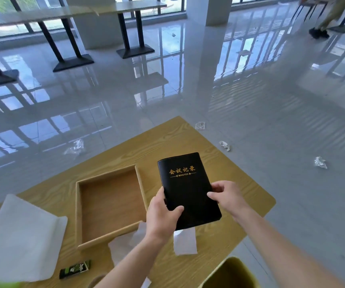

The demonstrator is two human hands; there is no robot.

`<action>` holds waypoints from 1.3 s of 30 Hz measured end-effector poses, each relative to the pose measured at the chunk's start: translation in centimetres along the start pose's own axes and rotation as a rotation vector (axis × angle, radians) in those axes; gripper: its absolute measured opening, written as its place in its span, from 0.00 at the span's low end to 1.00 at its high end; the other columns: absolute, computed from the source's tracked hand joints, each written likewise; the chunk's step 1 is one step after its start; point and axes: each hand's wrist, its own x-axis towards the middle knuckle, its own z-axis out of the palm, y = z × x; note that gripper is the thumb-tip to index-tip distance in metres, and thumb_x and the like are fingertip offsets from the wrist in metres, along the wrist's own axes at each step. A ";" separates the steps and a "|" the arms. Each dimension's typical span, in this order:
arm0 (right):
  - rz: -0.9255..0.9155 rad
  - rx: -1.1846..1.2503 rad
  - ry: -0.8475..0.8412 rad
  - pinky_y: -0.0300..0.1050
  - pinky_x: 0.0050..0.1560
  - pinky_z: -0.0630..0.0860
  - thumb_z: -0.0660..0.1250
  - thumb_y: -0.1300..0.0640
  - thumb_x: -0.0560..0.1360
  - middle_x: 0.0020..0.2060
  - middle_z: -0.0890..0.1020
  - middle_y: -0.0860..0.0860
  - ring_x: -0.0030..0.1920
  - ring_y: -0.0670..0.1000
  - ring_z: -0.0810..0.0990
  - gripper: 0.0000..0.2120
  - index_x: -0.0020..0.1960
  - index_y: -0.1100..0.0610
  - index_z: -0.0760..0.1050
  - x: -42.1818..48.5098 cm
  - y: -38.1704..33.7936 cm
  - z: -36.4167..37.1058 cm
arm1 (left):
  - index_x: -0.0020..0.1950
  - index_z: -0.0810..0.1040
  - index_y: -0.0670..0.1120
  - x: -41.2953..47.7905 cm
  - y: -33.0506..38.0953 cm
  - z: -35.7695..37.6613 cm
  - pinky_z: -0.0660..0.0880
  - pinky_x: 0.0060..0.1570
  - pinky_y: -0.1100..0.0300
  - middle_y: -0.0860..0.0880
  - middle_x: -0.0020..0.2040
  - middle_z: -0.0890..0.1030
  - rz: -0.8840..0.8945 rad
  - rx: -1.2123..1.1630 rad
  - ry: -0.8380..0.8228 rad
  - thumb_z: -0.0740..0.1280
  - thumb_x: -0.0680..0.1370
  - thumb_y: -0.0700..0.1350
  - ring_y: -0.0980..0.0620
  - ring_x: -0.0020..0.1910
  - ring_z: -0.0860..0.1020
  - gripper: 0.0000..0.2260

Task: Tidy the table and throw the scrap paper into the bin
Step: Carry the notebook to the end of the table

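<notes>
A black notebook [188, 188] with gold lettering is held above the wooden table [167, 142]. My left hand [163, 213] grips its lower left edge and my right hand [227, 196] grips its right edge. Just left of the notebook stands a shallow wooden tray [80, 215], with nothing in it. White scrap paper [185, 242] lies on the table under the notebook, and another piece [125, 246] lies partly hidden by my left forearm. A yellow-green bin [229, 273] stands at the table's near right corner.
A large white sheet [19, 238] lies at the table's left, with a small black and green packet [74, 269] beside it. Crumpled scraps [320, 162] [224, 145] [200, 125] [74, 147] litter the shiny floor. Other tables and a person's legs [323, 23] are far off.
</notes>
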 end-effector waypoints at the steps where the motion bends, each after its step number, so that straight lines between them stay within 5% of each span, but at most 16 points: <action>1: 0.006 -0.011 -0.004 0.44 0.49 0.81 0.71 0.64 0.73 0.43 0.86 0.47 0.46 0.46 0.84 0.09 0.48 0.52 0.83 1.1 0.0 -0.5 | 0.54 0.74 0.61 1.0 0.2 0.7 0.76 0.39 0.69 0.61 0.45 0.81 -0.024 0.006 -0.003 0.75 0.71 0.43 0.64 0.45 0.79 0.19; 6: 0.079 -0.095 -0.014 0.39 0.42 0.77 0.71 0.64 0.73 0.42 0.85 0.48 0.45 0.47 0.83 0.06 0.44 0.53 0.83 6.0 0.9 -1.6 | 0.53 0.74 0.58 5.1 0.1 3.9 0.72 0.33 0.73 0.60 0.45 0.81 -0.118 0.060 -0.033 0.76 0.71 0.44 0.65 0.43 0.79 0.17; 14: 0.145 -0.133 -0.020 0.41 0.40 0.78 0.69 0.65 0.74 0.42 0.85 0.48 0.46 0.49 0.83 0.08 0.43 0.53 0.82 10.4 2.9 -0.6 | 0.62 0.71 0.49 8.4 -1.7 7.5 0.79 0.52 0.56 0.51 0.55 0.79 -0.282 0.162 -0.071 0.75 0.72 0.44 0.51 0.53 0.77 0.22; 17: 0.097 -0.183 0.009 0.46 0.50 0.80 0.68 0.63 0.75 0.47 0.84 0.48 0.49 0.50 0.82 0.09 0.50 0.53 0.82 10.7 3.4 -0.8 | 0.68 0.69 0.51 8.5 -2.0 8.0 0.77 0.54 0.59 0.50 0.59 0.74 -0.268 0.172 -0.135 0.75 0.71 0.44 0.53 0.55 0.74 0.28; 21: -0.046 -0.341 0.068 0.48 0.64 0.75 0.71 0.58 0.75 0.65 0.76 0.50 0.64 0.51 0.75 0.27 0.72 0.55 0.68 9.5 4.6 -1.2 | 0.77 0.60 0.51 7.2 -2.9 8.2 0.70 0.66 0.58 0.49 0.72 0.61 -0.116 0.334 -0.190 0.73 0.73 0.44 0.50 0.71 0.64 0.36; 26: -0.500 -0.735 0.088 0.48 0.74 0.62 0.74 0.55 0.73 0.77 0.58 0.51 0.77 0.52 0.56 0.39 0.77 0.50 0.58 6.8 6.3 -0.8 | 0.75 0.63 0.58 7.3 -4.0 7.8 0.58 0.74 0.55 0.49 0.79 0.50 0.224 0.657 -0.242 0.73 0.73 0.54 0.50 0.79 0.46 0.34; 32: -0.595 -0.983 -0.063 0.47 0.77 0.51 0.65 0.44 0.78 0.78 0.57 0.51 0.78 0.48 0.49 0.33 0.77 0.56 0.59 7.1 7.8 -0.8 | 0.75 0.63 0.57 9.5 -4.5 7.5 0.53 0.75 0.53 0.45 0.80 0.52 0.421 0.799 -0.317 0.69 0.70 0.63 0.48 0.79 0.44 0.36; 39: -0.572 -0.995 -0.118 0.42 0.77 0.44 0.56 0.50 0.83 0.79 0.51 0.51 0.79 0.48 0.47 0.27 0.78 0.58 0.55 10.9 7.6 -2.2 | 0.77 0.59 0.54 11.7 -3.8 9.0 0.69 0.67 0.56 0.45 0.81 0.44 0.382 0.770 -0.370 0.71 0.71 0.60 0.50 0.78 0.37 0.38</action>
